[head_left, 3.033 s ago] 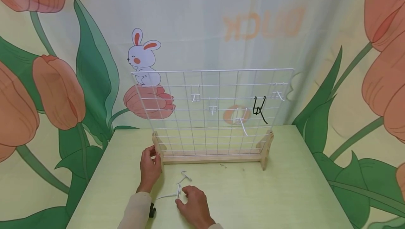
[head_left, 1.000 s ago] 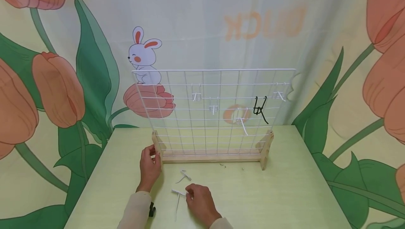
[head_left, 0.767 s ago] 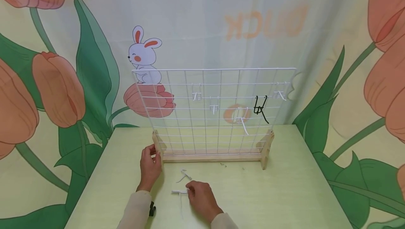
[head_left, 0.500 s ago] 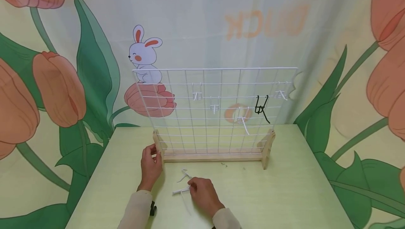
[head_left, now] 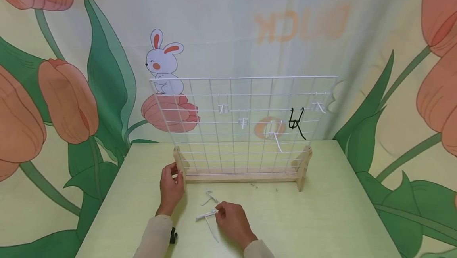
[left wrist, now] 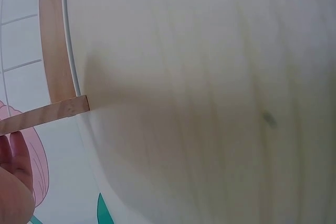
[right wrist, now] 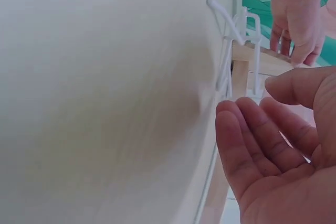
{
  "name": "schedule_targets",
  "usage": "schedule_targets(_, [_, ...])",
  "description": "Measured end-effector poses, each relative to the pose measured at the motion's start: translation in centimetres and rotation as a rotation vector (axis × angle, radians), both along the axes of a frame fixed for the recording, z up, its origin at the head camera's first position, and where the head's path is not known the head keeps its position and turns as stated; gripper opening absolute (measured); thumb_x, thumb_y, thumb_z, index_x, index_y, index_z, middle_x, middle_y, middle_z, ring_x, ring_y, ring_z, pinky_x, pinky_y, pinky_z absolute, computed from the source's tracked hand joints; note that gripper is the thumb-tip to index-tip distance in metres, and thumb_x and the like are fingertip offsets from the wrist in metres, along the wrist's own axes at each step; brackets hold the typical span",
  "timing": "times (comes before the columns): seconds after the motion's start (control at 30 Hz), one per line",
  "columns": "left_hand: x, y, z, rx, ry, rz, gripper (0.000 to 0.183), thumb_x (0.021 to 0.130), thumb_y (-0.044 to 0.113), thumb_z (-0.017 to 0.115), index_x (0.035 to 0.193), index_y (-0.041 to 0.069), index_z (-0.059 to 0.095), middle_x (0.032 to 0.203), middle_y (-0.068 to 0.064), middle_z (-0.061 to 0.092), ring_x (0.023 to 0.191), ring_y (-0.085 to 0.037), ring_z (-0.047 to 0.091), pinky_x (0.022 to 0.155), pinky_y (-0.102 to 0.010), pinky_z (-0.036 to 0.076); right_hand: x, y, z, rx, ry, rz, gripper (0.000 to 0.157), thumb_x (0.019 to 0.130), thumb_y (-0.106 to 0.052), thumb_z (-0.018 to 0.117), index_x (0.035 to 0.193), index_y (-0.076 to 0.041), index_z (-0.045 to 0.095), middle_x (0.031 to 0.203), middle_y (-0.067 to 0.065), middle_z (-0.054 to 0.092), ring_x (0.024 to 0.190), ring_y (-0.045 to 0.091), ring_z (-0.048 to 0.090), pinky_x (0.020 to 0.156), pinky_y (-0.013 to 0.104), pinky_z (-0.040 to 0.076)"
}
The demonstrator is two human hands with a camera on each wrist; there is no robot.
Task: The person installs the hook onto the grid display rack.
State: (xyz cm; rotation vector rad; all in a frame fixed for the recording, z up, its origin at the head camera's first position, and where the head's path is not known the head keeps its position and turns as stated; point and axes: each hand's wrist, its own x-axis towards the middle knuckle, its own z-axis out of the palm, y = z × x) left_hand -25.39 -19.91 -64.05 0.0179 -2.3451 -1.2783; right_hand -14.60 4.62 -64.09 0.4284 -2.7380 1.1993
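In the head view my left hand (head_left: 171, 186) holds the left upright of the wooden stand (head_left: 242, 178), which carries a white wire grid panel (head_left: 228, 134). The left wrist view shows its fingertips against the wooden upright (left wrist: 47, 116). My right hand (head_left: 233, 221) is beside a white wire hook (head_left: 207, 215) lying on the table. In the right wrist view, a gap shows between thumb and loosely bent fingers, with nothing gripped; the hook stands just beyond the fingertips. A second white hook (head_left: 210, 197) lies behind the first one.
Several white hooks hang on the grid, among them a long one (head_left: 276, 141). A black hook (head_left: 295, 124) hangs at its right. Tiny bits (head_left: 254, 186) lie before the stand on the pale table (head_left: 321, 218). A printed curtain (head_left: 228, 24) hangs behind.
The nearer white hook has turned on the table: its long prong pointed left and now points toward the person. My right hand has shifted slightly right. My left hand stays at the upright.
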Motion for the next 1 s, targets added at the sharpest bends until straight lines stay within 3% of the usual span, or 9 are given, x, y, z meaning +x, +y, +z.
schedule_targets(0.23, [0.0,0.0,0.4,0.004,0.001,0.001,0.033,0.104,0.010,0.062,0.136,0.003,0.056,0.124,-0.015,0.062,0.115,-0.029,0.067,0.086,-0.035,0.059,1.2,-0.6,0.4,-0.024,-0.011,-0.033,0.007,0.087,-0.014,0.082,0.093,-0.012,0.079,0.079,-0.009,0.074,0.070,-0.004,0.062,0.066,0.021,0.053])
schedule_targets(0.4, [0.0,-0.1,0.5,0.002,-0.013,0.006,0.034,0.105,0.010,0.061,0.137,0.003,0.055,0.125,-0.015,0.061,0.115,-0.028,0.067,0.087,-0.035,0.059,1.7,-1.5,0.3,-0.064,-0.083,-0.051,0.006,0.087,-0.015,0.081,0.092,-0.011,0.080,0.077,-0.010,0.074,0.068,-0.004,0.062,0.064,0.020,0.053])
schedule_targets(0.7, [0.5,0.2,0.7,-0.002,-0.001,0.012,0.034,0.105,0.009,0.061,0.137,0.001,0.055,0.124,-0.017,0.061,0.114,-0.030,0.067,0.087,-0.037,0.060,1.6,-3.3,-1.6,-0.051,-0.095,-0.131,0.004,0.083,-0.015,0.083,0.081,-0.016,0.080,0.072,-0.013,0.073,0.066,-0.002,0.065,0.062,0.021,0.053])
schedule_targets(1.0, [0.5,0.5,0.7,0.003,-0.004,0.003,0.034,0.105,0.009,0.060,0.138,0.001,0.055,0.125,-0.017,0.061,0.115,-0.031,0.067,0.086,-0.033,0.058,1.6,-3.9,-1.5,-0.071,-0.108,-0.203,0.007,0.079,-0.013,0.083,0.076,-0.019,0.080,0.070,-0.014,0.074,0.066,0.001,0.067,0.061,0.022,0.053])
